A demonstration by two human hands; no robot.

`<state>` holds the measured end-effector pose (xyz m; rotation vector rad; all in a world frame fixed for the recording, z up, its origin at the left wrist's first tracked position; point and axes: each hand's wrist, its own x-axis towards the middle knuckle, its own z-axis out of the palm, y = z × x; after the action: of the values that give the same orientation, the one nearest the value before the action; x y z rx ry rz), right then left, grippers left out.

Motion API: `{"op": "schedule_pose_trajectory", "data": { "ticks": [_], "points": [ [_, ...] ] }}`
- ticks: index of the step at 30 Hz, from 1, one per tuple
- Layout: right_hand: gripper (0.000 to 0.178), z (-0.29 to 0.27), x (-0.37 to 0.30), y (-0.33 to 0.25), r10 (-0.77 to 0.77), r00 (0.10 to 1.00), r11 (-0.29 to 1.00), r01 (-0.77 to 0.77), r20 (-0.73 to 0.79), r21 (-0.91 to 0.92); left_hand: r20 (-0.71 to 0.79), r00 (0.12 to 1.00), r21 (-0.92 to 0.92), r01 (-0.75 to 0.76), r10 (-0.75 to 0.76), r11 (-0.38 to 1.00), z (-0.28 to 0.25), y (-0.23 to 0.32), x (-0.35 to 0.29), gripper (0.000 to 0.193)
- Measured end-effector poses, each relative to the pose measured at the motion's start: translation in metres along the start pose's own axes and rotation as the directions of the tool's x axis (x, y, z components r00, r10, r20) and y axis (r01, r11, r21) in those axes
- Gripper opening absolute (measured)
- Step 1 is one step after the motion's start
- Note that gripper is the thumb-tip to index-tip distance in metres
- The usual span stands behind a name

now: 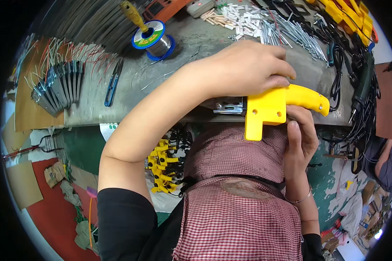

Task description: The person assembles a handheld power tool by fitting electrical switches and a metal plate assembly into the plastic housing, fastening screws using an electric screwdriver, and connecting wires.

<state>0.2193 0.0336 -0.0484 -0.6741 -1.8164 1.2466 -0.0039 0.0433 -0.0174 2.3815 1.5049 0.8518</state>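
Overhanging the near edge of the table (91, 100), a yellow tool (265, 106) is showing a smooth, glossy, blocky body with 2 round screw recesses on its face. Its curved handle (307, 98) is pointing right, and a shiny metal foot (230, 108) is projecting left. The right hand (301, 135) is grasping the tool from below, beside the handle. The left hand (252, 65) is resting over its top; whether it is gripping, I cannot tell.

I see a yellow tool (268, 106) at two o'clock, red-and-white checked apron (244, 226) at five, black sleeve (123, 224) at seven.
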Motion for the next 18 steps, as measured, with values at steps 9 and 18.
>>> {"op": "schedule_pose_trajectory", "data": {
  "ticks": [9, 18],
  "points": [
    [0.024, 0.007, -0.001, -0.003, -0.210, 0.977, 0.940, 0.214, 0.045, -0.265, -0.020, 0.999, -0.084, 0.046, -0.048, 0.995, 0.004, 0.004, -0.012, 0.017],
    [0.020, -0.011, 0.009, -0.031, -0.153, 0.975, 0.907, 0.202, 0.159, -0.370, -0.133, 0.978, -0.014, 0.159, -0.159, 0.987, -0.005, 0.028, -0.025, 0.039]
  ]
}}
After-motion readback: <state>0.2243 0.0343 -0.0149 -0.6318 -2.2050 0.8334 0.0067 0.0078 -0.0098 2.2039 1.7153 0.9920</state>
